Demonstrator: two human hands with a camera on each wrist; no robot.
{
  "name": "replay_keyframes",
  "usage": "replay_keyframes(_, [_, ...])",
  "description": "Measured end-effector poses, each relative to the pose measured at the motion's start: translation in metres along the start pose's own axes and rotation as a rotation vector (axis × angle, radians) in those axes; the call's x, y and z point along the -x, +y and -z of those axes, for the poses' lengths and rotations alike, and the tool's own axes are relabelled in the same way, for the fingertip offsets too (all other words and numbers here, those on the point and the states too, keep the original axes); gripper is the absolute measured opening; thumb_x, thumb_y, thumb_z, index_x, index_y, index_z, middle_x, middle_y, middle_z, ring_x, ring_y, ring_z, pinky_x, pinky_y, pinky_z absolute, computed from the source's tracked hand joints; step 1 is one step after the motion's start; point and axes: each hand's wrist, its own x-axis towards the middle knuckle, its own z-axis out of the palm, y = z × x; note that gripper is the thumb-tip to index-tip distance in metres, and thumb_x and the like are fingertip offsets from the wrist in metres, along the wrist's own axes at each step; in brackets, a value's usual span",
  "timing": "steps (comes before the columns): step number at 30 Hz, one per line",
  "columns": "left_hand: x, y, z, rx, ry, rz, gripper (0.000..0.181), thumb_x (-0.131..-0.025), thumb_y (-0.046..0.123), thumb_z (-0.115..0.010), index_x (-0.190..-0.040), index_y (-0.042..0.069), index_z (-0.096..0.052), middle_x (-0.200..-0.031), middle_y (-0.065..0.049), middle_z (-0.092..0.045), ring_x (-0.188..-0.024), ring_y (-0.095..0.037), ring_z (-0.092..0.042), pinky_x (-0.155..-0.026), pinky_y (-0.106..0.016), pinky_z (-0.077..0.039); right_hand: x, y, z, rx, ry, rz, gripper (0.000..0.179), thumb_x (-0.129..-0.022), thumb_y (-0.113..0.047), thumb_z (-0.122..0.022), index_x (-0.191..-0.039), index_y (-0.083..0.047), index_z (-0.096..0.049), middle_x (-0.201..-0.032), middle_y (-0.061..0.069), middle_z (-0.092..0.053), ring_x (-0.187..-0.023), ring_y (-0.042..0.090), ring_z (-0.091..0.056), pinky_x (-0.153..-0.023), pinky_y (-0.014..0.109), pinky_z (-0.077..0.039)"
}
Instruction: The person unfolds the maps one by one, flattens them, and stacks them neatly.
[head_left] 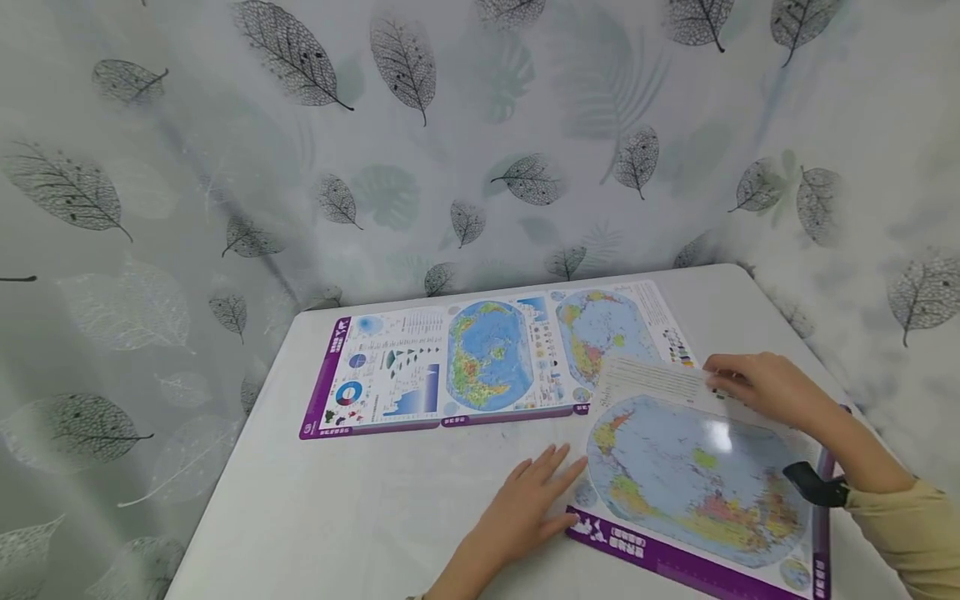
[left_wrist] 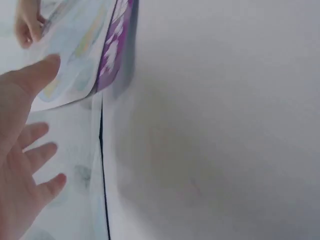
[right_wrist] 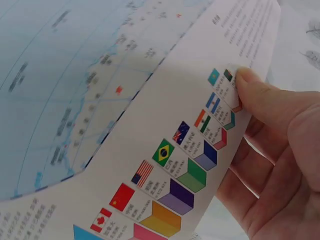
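While its upper margin is pinched at the far side, the political world map (head_left: 697, 475) lies on the right part of the bench (head_left: 360, 517), its purple title band with white lettering along the near edge. The right hand (head_left: 765, 387) holds that margin near its right-hand portion: in the right wrist view the thumb presses on the printed face beside the row of national flags (right_wrist: 163, 153), and the other fingers are curled behind the sheet, so the paper's edge sits between them. The flags, among them those of Canada, China, the United States and Brazil, run along the margin, each with a coloured block by it, and the margin is raised off what lies beneath.

Beside the map's left edge is the left hand (head_left: 525, 500), its fingers spread and nearly straight, with nothing in their hold. The thumb points at the corner of the purple band, and the fingertips reach to the map's left edge; whether they touch it cannot be told.

Behind the map, its upper left corner overlapping them, a row of purple-edged prints lies flat: a chart panel (head_left: 386, 371) with a ring diagram on the left, a physical world map (head_left: 491, 354) in the middle and another political map (head_left: 607, 329) on the right. A black strap (head_left: 813, 485) circles the right wrist, next to a beige sleeve (head_left: 900, 533). Beyond the bench hangs a leaf-patterned curtain (head_left: 465, 167).
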Motion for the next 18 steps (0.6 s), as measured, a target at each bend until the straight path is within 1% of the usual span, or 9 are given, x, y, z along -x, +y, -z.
replay_keyframes(3, [0.008,-0.005,-0.001,0.015,0.092,0.081,0.078,-0.09,0.042,-0.061,-0.151,0.026,-0.015,-0.152,-0.008,-0.023,-0.137,-0.024,-0.022,-0.101,-0.048,-0.033,-0.001,-0.001,-0.002,-0.032,0.004,-0.056,0.011,-0.085,-0.007,-0.068,-0.095,-0.008,-0.066,-0.077,-0.009,-0.062,-0.06,0.002,-0.047,-0.051,0.027,-0.039])
replay_keyframes(5, [0.011,-0.008,-0.004,-0.01,0.135,0.112,0.078,-0.09,0.041,-0.06,-0.151,0.026,-0.015,-0.152,-0.01,-0.022,-0.137,-0.026,-0.022,-0.099,-0.05,-0.034,-0.003,-0.002,-0.003,-0.051,-0.009,-0.094,0.012,-0.087,-0.008,-0.066,-0.098,-0.005,-0.066,-0.079,-0.004,-0.065,-0.06,0.004,-0.049,-0.051,0.028,-0.04])
replay_keyframes(7, [0.014,-0.009,-0.006,-0.034,0.161,0.129,0.077,-0.09,0.041,-0.061,-0.151,0.026,-0.017,-0.152,-0.011,-0.022,-0.137,-0.027,-0.022,-0.098,-0.052,-0.035,-0.004,-0.001,-0.005,-0.086,-0.015,-0.121,0.011,-0.088,-0.008,-0.064,-0.099,-0.004,-0.065,-0.08,0.0,-0.065,-0.058,0.006,-0.049,-0.049,0.029,-0.039])
replay_keyframes(8, [0.015,-0.009,-0.007,-0.044,0.17,0.134,0.075,-0.09,0.041,-0.061,-0.151,0.026,-0.019,-0.152,-0.011,-0.022,-0.137,-0.027,-0.021,-0.098,-0.052,-0.035,-0.005,-0.001,-0.006,-0.102,-0.017,-0.145,0.011,-0.089,-0.008,-0.063,-0.098,-0.003,-0.065,-0.081,0.002,-0.066,-0.059,0.009,-0.052,-0.05,0.029,-0.04])
replay_keyframes(11, [0.019,-0.008,-0.01,-0.079,0.193,0.123,0.07,-0.088,0.041,-0.062,-0.148,0.024,-0.029,-0.15,-0.011,-0.025,-0.136,-0.027,-0.025,-0.097,-0.052,-0.036,-0.005,0.001,-0.011,-0.17,0.0,-0.203,0.014,-0.091,-0.008,-0.061,-0.099,0.002,-0.063,-0.082,0.01,-0.066,-0.066,0.022,-0.06,-0.053,0.036,-0.046])
replay_keyframes(13, [0.021,-0.007,-0.012,-0.095,0.176,0.115,0.066,-0.089,0.041,-0.061,-0.146,0.022,-0.035,-0.149,-0.011,-0.028,-0.135,-0.027,-0.027,-0.098,-0.052,-0.035,-0.005,0.002,-0.017,-0.216,0.021,-0.262,0.019,-0.092,-0.009,-0.06,-0.102,0.007,-0.062,-0.084,0.016,-0.066,-0.068,0.028,-0.061,-0.054,0.039,-0.048])
replay_keyframes(14, [0.022,-0.007,-0.013,-0.106,0.161,0.114,0.064,-0.089,0.043,-0.061,-0.145,0.022,-0.037,-0.148,-0.011,-0.03,-0.134,-0.027,-0.028,-0.098,-0.051,-0.035,-0.005,0.002,-0.019,-0.235,0.024,-0.299,0.022,-0.092,-0.01,-0.06,-0.103,0.01,-0.061,-0.085,0.02,-0.066,-0.072,0.034,-0.062,-0.056,0.042,-0.049])
replay_keyframes(16, [0.023,-0.005,-0.016,-0.119,0.106,0.119,0.062,-0.09,0.046,-0.058,-0.143,0.021,-0.04,-0.147,-0.011,-0.032,-0.134,-0.027,-0.029,-0.098,-0.051,-0.035,-0.002,0.001,-0.026,-0.264,0.042,-0.354,0.026,-0.093,-0.009,-0.058,-0.106,0.014,-0.059,-0.087,0.025,-0.065,-0.07,0.034,-0.061,-0.054,0.041,-0.048])
replay_keyframes(18, [0.024,-0.003,-0.017,-0.129,0.036,0.131,0.062,-0.09,0.05,-0.054,-0.143,0.022,-0.04,-0.147,-0.01,-0.033,-0.134,-0.026,-0.029,-0.099,-0.051,-0.034,0.001,0.001,-0.034,-0.267,0.055,-0.4,0.028,-0.093,-0.009,-0.058,-0.108,0.016,-0.058,-0.087,0.027,-0.064,-0.068,0.033,-0.061,-0.053,0.039,-0.048])
